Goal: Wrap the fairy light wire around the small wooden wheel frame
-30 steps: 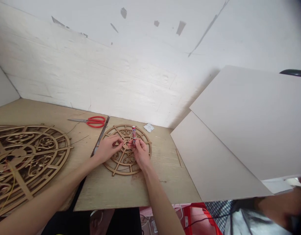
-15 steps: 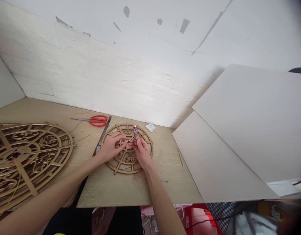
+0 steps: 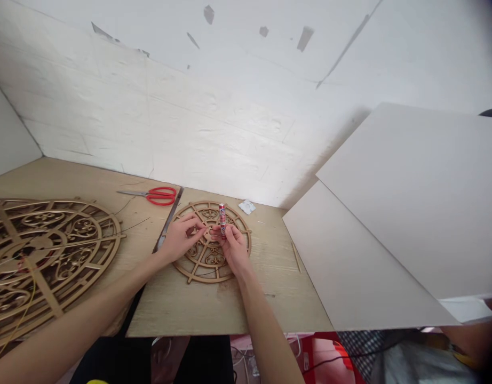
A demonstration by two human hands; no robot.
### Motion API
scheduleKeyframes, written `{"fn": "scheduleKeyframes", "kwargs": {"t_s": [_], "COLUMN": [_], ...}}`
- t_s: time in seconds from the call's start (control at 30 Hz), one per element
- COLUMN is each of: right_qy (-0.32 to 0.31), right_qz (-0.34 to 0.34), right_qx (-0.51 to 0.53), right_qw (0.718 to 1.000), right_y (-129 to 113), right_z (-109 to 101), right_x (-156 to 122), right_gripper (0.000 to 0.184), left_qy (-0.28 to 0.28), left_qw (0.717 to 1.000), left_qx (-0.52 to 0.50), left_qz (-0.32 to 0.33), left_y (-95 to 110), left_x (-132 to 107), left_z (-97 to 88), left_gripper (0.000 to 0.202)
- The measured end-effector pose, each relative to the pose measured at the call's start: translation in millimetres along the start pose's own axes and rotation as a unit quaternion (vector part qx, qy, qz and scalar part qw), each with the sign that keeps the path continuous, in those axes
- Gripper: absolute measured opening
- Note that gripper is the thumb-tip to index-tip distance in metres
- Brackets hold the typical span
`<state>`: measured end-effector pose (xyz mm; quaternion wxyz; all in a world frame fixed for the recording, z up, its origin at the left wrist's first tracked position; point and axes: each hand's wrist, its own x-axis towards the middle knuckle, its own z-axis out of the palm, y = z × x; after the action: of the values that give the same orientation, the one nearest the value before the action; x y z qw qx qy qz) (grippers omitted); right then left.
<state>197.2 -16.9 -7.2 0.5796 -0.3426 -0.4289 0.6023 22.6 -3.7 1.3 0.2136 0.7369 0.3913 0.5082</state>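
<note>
Small wooden fretwork disc (image 3: pixel 209 262) lies flat on the worktop (image 3: pixel 198 312), close to its far edge and just right of the seam between two boards, with both of a person's hands meeting over its hub. In the past second little has moved. The left hand (image 3: pixel 180 242) has crept a shade nearer the right, so its fingertips now sit almost against the other hand's, and the disc has kept its place. This suggests that fine work at the hub is still under way and not finished.

The right hand (image 3: pixel 235 249) keeps a narrow grip on a small red-and-white tube (image 3: pixel 222 212), held upright between thumb and fingers, its top pointing toward the wall. The left hand's grip is also narrow, with its fingertips drawn together on the hub. Whether they pinch a small piece cannot be told. Both forearms reach in from the near edge, wrists low and palms down over the fretwork.

Red-handled scissors (image 3: pixel 160 196) lie by the far edge, left of the disc. A large fretwork disc (image 3: pixel 49 250) fills the left end, and a crumpled white scrap (image 3: pixel 246 207) sits just beyond the small one. A thin wooden stick (image 3: pixel 296 257) lies to the right, beside leaning white boards (image 3: pixel 370 256). Another person's forearm (image 3: pixel 470 341) has come back into view at the near right corner.
</note>
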Motion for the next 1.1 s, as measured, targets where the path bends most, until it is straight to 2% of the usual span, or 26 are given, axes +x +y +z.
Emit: {"fn": "scheduleKeyframes", "kwargs": {"t_s": [0.2, 0.27, 0.47, 0.8, 1.1], "right_qy": [-0.014, -0.017, -0.049, -0.054, -0.057], "right_qz": [0.050, 0.052, 0.049, 0.057, 0.049], "right_qx": [-0.045, -0.072, -0.129, -0.149, -0.149], "right_qw": [0.998, 0.996, 0.989, 0.986, 0.986], "right_y": [-5.1, -5.3, -8.4, -11.7, -9.8], "right_z": [-7.2, -9.0, -7.1, -4.7, -5.6], "right_x": [-1.4, -1.8, -4.3, -6.3, -5.7], "right_gripper": [0.039, 0.038, 0.038, 0.038, 0.039], "left_qy": [0.139, 0.159, 0.145, 0.118, 0.117], "left_qw": [0.984, 0.978, 0.978, 0.991, 0.991], "left_qx": [-0.035, -0.040, -0.030, 0.001, 0.016], "left_qz": [-0.103, -0.129, -0.147, -0.058, -0.067], "left_y": [-5.6, -7.1, -6.2, -3.8, -6.3], "left_x": [4.9, 5.6, 4.6, 2.0, 1.1], "left_z": [-7.3, -9.8, -12.3, -6.5, -6.7], "left_gripper": [0.020, 0.019, 0.020, 0.023, 0.024]}}
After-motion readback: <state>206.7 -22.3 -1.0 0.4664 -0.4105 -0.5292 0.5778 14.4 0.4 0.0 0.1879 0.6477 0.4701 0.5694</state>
